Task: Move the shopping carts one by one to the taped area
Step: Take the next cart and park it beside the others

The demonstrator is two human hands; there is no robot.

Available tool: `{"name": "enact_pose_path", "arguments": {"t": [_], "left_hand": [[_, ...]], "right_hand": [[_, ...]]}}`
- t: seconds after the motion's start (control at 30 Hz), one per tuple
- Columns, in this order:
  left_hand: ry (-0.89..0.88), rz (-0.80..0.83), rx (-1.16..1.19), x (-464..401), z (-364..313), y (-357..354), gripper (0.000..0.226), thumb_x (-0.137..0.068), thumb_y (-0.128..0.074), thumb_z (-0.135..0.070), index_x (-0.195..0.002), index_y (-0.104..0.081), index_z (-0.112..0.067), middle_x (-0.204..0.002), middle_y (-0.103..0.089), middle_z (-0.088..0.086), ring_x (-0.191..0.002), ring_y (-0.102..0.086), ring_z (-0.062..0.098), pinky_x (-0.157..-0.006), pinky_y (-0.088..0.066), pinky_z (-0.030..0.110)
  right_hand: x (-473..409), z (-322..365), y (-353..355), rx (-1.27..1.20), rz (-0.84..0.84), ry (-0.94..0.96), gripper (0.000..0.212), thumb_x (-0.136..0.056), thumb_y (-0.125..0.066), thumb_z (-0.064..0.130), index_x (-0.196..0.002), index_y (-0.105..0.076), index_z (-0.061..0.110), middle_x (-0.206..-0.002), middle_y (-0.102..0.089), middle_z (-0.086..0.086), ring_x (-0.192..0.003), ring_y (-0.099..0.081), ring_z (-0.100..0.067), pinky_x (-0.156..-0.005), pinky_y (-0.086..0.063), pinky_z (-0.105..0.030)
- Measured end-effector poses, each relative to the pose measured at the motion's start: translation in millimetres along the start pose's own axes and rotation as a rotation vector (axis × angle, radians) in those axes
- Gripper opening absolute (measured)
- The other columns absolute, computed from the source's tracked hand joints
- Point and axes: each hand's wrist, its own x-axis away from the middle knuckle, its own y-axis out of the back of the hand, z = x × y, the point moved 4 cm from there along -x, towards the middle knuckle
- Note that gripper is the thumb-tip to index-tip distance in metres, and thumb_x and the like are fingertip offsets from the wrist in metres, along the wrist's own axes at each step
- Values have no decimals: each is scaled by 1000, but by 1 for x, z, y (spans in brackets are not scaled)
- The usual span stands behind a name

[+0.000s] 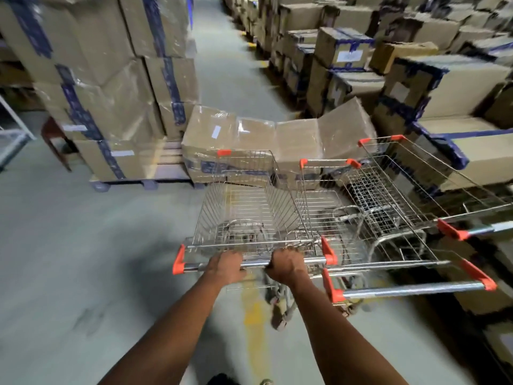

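Three wire shopping carts with orange corner caps stand side by side on the warehouse floor. The leftmost cart (pixel 244 212) is straight in front of me. My left hand (pixel 226 266) and my right hand (pixel 286 263) both grip its chrome handle bar (pixel 255 263), close together near the middle. A second cart (pixel 388 259) stands touching it on the right, its handle nearer me. A third cart (pixel 416 190) sits further right, angled against the box stacks. A worn yellow floor line (pixel 254 323) runs under the cart I hold.
Wrapped cardboard boxes (pixel 277 145) lie across the aisle just ahead of the carts. A tall pallet stack (pixel 111 93) rises on the left, rows of taped boxes (pixel 416 79) on the right. Bare grey floor (pixel 83 259) spreads to the left. A white frame (pixel 14 134) stands at far left.
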Motion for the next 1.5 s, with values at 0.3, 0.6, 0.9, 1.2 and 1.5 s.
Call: {"name": "enact_pose_path", "arguments": {"t": [0.3,0.6,0.9,1.2,1.5], "left_hand": [[90,-33,-35,-8,4,1,39,-82,-60,-54,-101,-67,-21,-95,-70,3,-88,-67,23,-81,-56,37],[129,-29,-54,-1,18,-6,34,-89,-60,-50,-106,-66,-21,-102,-67,3,-85,-59,21,-78,-50,35],[183,-50,0,6,21,-5,23,-92,-60,-45,-90,-60,-22,-85,-62,0,-80,-62,19,-76,-55,33],[218,-78,4,15,58,-4,26,-89,-61,-47,-97,-64,-22,-92,-68,2,-86,-65,21,-82,-56,35],[257,-93,-2,36,89,-11,26,-90,-60,-45,-102,-63,-22,-86,-62,-3,-80,-62,17,-79,-56,33]], "right_hand": [[-18,5,4,52,30,101,19,-94,-49,34,-92,-63,22,-88,-67,0,-84,-67,-20,-88,-58,-40],[-12,20,12,2,38,180,17,-92,-49,33,-87,-58,20,-89,-67,-3,-85,-67,-25,-85,-59,-40],[-24,26,16,48,68,256,22,-94,-53,33,-75,-55,21,-73,-59,1,-77,-64,-23,-77,-58,-37],[-39,66,16,1,-7,229,17,-87,-59,37,-77,-58,22,-86,-70,-3,-86,-69,-28,-82,-57,-38],[-42,101,-6,66,-137,317,27,-86,-54,46,-82,-62,21,-90,-74,-6,-79,-67,-29,-74,-51,-36]]}}
